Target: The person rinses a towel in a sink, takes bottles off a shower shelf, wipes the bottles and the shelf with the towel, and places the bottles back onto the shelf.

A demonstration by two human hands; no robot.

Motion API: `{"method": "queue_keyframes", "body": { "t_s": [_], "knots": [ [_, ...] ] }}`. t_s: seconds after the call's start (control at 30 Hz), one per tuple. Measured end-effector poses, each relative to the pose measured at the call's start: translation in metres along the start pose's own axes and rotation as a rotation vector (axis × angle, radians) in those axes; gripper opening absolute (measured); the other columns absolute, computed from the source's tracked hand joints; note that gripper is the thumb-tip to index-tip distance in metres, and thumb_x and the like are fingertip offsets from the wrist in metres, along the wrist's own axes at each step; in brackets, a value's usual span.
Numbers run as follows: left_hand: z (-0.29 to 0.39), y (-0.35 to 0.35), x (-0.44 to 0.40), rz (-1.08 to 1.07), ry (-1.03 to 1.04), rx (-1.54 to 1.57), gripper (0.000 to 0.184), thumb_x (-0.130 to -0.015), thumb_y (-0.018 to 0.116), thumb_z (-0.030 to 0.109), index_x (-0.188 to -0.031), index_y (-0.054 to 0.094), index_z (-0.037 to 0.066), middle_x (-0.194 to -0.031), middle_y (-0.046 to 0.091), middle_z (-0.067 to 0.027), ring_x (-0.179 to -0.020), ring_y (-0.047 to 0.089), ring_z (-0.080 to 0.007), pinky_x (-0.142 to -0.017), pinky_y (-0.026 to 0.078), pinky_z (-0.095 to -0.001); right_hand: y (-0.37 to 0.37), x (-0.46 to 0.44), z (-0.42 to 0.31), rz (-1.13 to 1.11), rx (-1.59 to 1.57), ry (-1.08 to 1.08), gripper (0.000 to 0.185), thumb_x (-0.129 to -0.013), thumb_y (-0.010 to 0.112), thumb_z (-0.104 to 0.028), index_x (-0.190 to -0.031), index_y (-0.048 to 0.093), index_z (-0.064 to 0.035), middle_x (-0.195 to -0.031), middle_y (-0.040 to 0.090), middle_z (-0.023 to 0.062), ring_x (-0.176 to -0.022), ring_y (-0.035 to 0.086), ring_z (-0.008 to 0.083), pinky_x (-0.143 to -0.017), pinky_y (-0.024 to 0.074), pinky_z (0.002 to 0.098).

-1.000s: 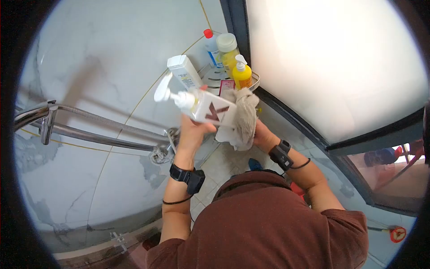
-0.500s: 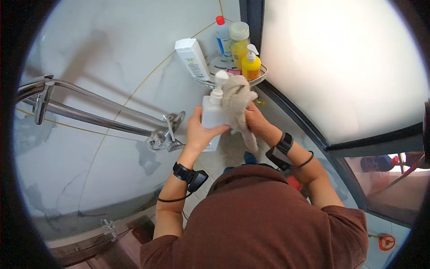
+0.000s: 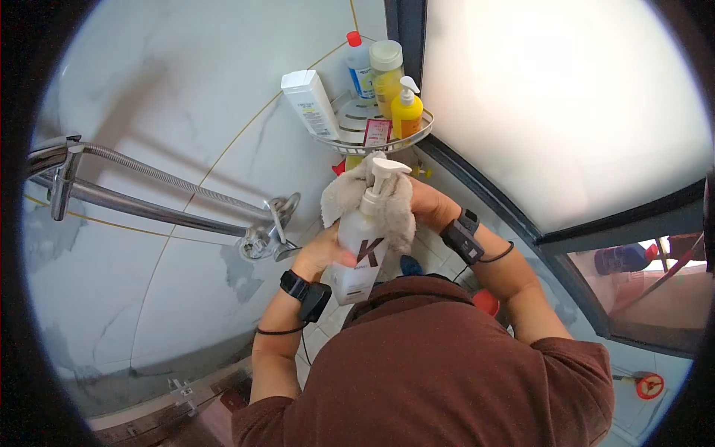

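Observation:
A white pump bottle with a large dark K on its front leans in the grip of my left hand, its thumb across the label. The white pump head points up and to the right. My right hand is closed on a fluffy grey cloth, which wraps around the far side of the bottle's neck and pump. Most of the right fingers are hidden behind the cloth.
Beyond my hands, a corner shelf bears a white bottle, a red-capped bottle, a yellow jar, a yellow pump bottle and a pink packet. Shower pipes run along the left wall; a dark-framed glass panel stands right.
The bottle has turned so its K label shows and has come closer to my body. The cloth has shifted from the bottle's right side to around its neck and pump.

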State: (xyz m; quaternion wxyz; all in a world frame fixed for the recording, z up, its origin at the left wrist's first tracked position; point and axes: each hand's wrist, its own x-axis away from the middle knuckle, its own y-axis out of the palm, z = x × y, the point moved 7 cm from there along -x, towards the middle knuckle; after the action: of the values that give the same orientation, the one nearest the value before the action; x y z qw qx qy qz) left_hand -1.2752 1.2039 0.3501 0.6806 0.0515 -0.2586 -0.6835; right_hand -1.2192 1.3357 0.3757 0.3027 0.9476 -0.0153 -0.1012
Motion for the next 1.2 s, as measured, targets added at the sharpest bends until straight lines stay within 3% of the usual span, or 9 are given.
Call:
{"method": "queue_keyframes", "body": {
  "t_s": [0.07, 0.17, 0.3, 0.4, 0.6, 0.83, 0.93, 1.03, 1.2],
  "knots": [
    [-0.003, -0.003, -0.002, -0.048, -0.029, 0.0, 0.1, -0.048, 0.087, 0.027, -0.133, 0.039, 0.003, -0.118, 0.057, -0.0069, -0.104, 0.056, -0.019, -0.093, 0.043, -0.0327, -0.01, 0.0, 0.008, 0.081, -0.103, 0.056, 0.049, -0.081, 0.066, -0.013, -0.125, 0.048, -0.0027, -0.114, 0.059, 0.0082, -0.099, 0.059, 0.0168, -0.089, 0.0481, 0.0327],
    [0.026, -0.002, 0.003, 0.093, 0.165, 0.022, 0.099, -0.047, 0.088, 0.025, -0.131, 0.04, 0.003, -0.114, 0.059, -0.0084, -0.103, 0.058, -0.0203, -0.091, 0.044, -0.034, -0.011, -0.007, 0.002, 0.254, -0.413, 0.003, 0.031, -0.089, 0.058, -0.016, -0.117, 0.053, -0.0041, -0.111, 0.061, 0.0085, -0.095, 0.061, 0.0188, -0.083, 0.0519, 0.0343],
    [0.041, -0.017, 0.007, 0.092, 0.274, -0.025, 0.097, -0.047, 0.089, 0.024, -0.129, 0.041, 0.003, -0.11, 0.06, -0.0096, -0.101, 0.059, -0.0216, -0.089, 0.046, -0.0348, -0.021, -0.051, -0.011, 0.375, -0.599, 0.013, 0.037, -0.096, 0.042, -0.036, -0.116, 0.055, -0.0072, -0.108, 0.061, 0.0076, -0.094, 0.061, 0.0205, -0.083, 0.0513, 0.0359],
    [0.046, -0.024, 0.014, 0.147, 0.353, 0.021, 0.096, -0.047, 0.089, 0.025, -0.128, 0.043, 0.003, -0.11, 0.06, -0.0094, -0.101, 0.06, -0.0218, -0.089, 0.046, -0.0346, -0.046, -0.094, -0.032, 0.411, -0.494, -0.132, 0.041, -0.096, 0.039, -0.043, -0.115, 0.056, -0.0105, -0.108, 0.061, 0.0062, -0.098, 0.059, 0.0214, -0.084, 0.0499, 0.038],
    [0.038, -0.041, 0.023, 0.213, 0.387, -0.05, 0.096, -0.044, 0.091, 0.026, -0.126, 0.046, 0.003, -0.114, 0.058, -0.0055, -0.105, 0.057, -0.019, -0.089, 0.046, -0.0341, -0.105, -0.157, -0.007, 0.719, -0.362, 0.036, 0.064, -0.091, 0.036, -0.06, -0.129, 0.046, -0.0098, -0.128, 0.051, 0.0108, -0.117, 0.048, 0.0266, -0.098, 0.0395, 0.0457],
    [-0.007, -0.072, 0.041, 0.285, 0.261, 0.004, 0.1, -0.043, 0.09, 0.019, -0.13, 0.043, 0.005, -0.119, 0.055, -0.0038, -0.112, 0.052, -0.0185, -0.095, 0.041, -0.0324, -0.131, -0.185, 0.012, 0.775, -0.051, -0.013, 0.082, -0.085, 0.033, -0.07, -0.138, 0.034, -0.007, -0.135, 0.044, 0.0105, -0.12, 0.045, 0.0291, -0.098, 0.0389, 0.045],
    [-0.009, -0.071, 0.048, 0.319, 0.273, 0.05, 0.098, -0.044, 0.088, 0.017, -0.13, 0.042, 0.005, -0.12, 0.055, -0.0042, -0.113, 0.051, -0.0189, -0.095, 0.04, -0.0327, -0.132, -0.179, 0.009, 0.903, -0.009, 0.039, 0.087, -0.083, 0.034, -0.073, -0.135, 0.038, -0.0031, -0.128, 0.049, 0.0112, -0.114, 0.049, 0.0235, -0.095, 0.0405, 0.0346],
    [0.0, -0.074, 0.045, 0.349, 0.297, 0.039, 0.094, -0.046, 0.086, 0.017, -0.129, 0.043, 0.004, -0.119, 0.055, -0.0049, -0.112, 0.052, -0.0191, -0.094, 0.041, -0.0324, -0.182, -0.204, 0.038, 0.814, 0.016, 0.07, 0.084, -0.086, 0.029, -0.07, -0.139, 0.031, -0.0056, -0.136, 0.043, 0.0137, -0.122, 0.044, 0.0294, -0.099, 0.0377, 0.0448],
    [0.054, -0.07, 0.027, 0.337, 0.424, -0.026, 0.089, -0.049, 0.085, 0.019, -0.126, 0.045, 0.003, -0.117, 0.056, -0.0054, -0.106, 0.054, -0.0181, -0.091, 0.044, -0.0315, -0.128, -0.177, 0.012, 0.656, -0.033, 0.19, 0.083, -0.087, 0.03, -0.069, -0.139, 0.031, -0.0049, -0.137, 0.041, 0.0158, -0.124, 0.042, 0.0293, -0.101, 0.0359, 0.045]
  ]
}}
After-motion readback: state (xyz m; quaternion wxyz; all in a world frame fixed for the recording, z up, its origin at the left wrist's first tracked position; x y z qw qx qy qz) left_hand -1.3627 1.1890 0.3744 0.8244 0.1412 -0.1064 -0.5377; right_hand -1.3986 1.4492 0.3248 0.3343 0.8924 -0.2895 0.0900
